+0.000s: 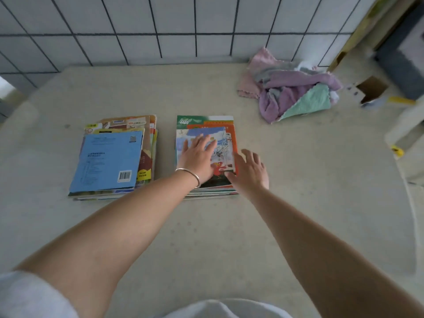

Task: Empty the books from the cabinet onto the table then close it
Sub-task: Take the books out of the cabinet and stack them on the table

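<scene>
Two stacks of books lie on the table (206,237), side by side and a little apart. The left stack (114,157) has a blue book (107,161) on top, its back cover with a barcode facing up. The right stack (206,154) is under both hands.

The left hand (197,157) lies flat on the top book of the right stack, fingers straight and spread, pressing and not gripping. I think it holds the pile steady so the thin covers do not slide. The right hand (250,173) is at the right near edge of the same stack, fingers relaxed and open, holding nothing; its thumb side seems to touch the edge (perhaps to square the books).

Both stacks have their long axis running from near to far, with the far ends toward the tiled wall (160,26). The left stack is turned slightly, its far end leaning right, and its books are less even.

A heap of coloured cloths (291,92) lies far right on the table. The cabinet is not in view, so I cannot tell if it is already empty or closed.
</scene>
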